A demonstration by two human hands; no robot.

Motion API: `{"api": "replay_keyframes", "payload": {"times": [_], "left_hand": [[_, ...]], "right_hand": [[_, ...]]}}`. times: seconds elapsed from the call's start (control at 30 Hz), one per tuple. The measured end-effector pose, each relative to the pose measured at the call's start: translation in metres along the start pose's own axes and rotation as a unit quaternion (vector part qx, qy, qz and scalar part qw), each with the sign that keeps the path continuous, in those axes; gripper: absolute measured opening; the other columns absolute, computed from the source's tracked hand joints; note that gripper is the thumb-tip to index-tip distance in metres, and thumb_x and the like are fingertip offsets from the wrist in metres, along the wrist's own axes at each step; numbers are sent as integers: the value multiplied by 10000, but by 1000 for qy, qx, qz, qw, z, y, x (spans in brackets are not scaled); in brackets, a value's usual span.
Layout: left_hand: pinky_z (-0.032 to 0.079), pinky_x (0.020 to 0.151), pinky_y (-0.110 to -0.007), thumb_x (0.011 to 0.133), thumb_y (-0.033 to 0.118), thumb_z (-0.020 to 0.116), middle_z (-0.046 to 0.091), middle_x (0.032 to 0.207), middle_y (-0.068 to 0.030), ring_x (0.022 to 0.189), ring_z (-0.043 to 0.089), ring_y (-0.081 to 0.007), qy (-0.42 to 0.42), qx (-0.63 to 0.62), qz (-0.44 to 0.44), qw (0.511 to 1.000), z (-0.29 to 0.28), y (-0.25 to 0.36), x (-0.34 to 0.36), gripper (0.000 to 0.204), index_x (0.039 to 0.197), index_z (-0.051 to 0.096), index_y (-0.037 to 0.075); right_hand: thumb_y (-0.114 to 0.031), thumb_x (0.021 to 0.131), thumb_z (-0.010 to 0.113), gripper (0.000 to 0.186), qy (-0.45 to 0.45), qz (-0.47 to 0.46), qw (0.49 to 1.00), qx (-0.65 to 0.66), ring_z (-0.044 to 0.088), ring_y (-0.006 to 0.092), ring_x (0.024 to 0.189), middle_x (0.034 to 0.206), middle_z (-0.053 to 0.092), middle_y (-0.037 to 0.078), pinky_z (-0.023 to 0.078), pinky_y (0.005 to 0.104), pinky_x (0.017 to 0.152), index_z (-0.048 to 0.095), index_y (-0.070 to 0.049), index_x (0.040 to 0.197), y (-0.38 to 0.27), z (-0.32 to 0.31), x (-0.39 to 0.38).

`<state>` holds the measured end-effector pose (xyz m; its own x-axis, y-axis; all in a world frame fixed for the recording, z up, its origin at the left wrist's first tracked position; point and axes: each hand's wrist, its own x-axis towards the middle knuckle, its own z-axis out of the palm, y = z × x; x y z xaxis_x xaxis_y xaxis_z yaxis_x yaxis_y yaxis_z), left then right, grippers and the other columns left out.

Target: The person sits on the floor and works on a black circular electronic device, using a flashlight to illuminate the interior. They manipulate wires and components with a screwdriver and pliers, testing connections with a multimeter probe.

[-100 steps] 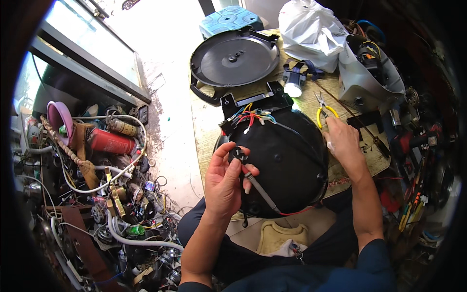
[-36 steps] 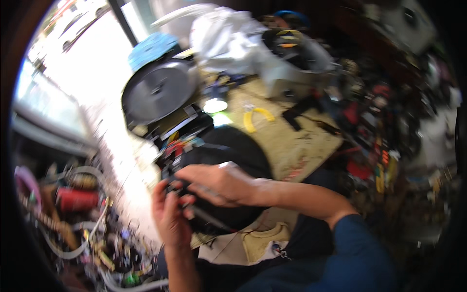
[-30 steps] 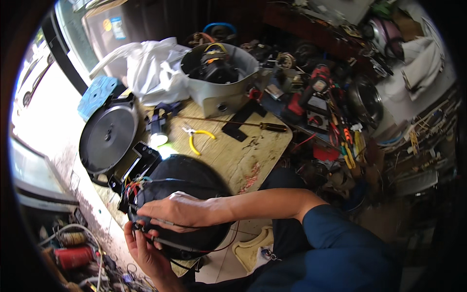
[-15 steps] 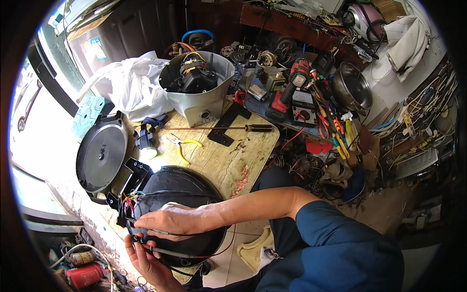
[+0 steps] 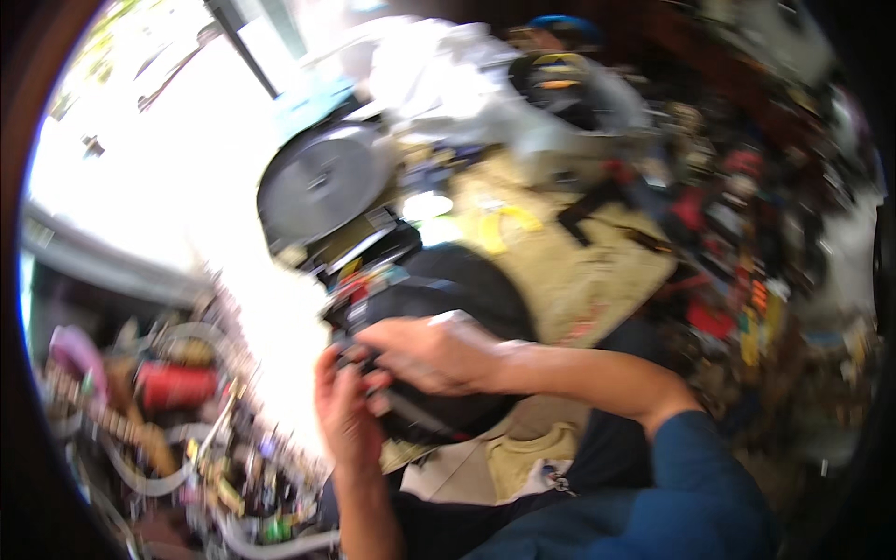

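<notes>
Head view, blurred: left of centre in the frame, the left hand [image 5: 355,415] has its fingers drawn narrow around a small dark part [image 5: 351,352], which lies just beyond the left edge of the right hand's [image 5: 434,355] fingertips, the left hand being nearer; whether the right fingers hold anything, I cannot tell. A slim grey rod-shaped probe [image 5: 418,413] has its long axis slanting from the left fingers toward the lower right, over the round black plastic housing [image 5: 476,280] on the pale yellow tabletop [image 5: 597,271]. No brand, label or writing can be read.
</notes>
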<state>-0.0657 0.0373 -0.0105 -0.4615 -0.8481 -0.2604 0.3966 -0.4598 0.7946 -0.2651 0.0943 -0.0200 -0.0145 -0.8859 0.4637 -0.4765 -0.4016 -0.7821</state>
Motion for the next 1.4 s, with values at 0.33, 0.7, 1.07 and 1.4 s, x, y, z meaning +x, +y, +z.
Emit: {"api": "replay_keyframes", "payload": {"times": [0.33,0.7,1.07,1.4], "left_hand": [[592,609,-255,1078,65,618,676,1242,-154,935,756,-245,-36,-27,4,999,-1,6,-9,379,1431,484,34],[592,610,-255,1079,57,613,674,1249,-153,938,754,-244,-33,-28,-2,999,-1,7,-9,378,1433,483,36],[496,530,-186,1094,110,594,695,1219,-133,845,733,-155,46,35,23,998,-6,-1,-8,399,1469,475,41],[519,548,-175,1112,144,594,697,1229,-106,837,714,-136,15,27,36,999,-1,-5,-7,389,1477,489,60]], "right_hand": [[-14,943,719,370,-12,8,1000,-10,749,423,1035,1174,734,255,633,429,841,651,39,1303,-21,-7,10],[-28,968,691,376,14,-17,1000,-3,746,415,1075,1247,711,262,632,424,868,645,24,1338,-17,-1,12],[-152,1013,656,411,-12,12,1000,18,719,456,1049,1254,684,233,611,470,795,555,9,1377,-2,8,11],[-54,969,667,449,3,4,997,77,741,408,1029,1220,686,191,617,420,812,535,5,1394,-2,6,3]]}}
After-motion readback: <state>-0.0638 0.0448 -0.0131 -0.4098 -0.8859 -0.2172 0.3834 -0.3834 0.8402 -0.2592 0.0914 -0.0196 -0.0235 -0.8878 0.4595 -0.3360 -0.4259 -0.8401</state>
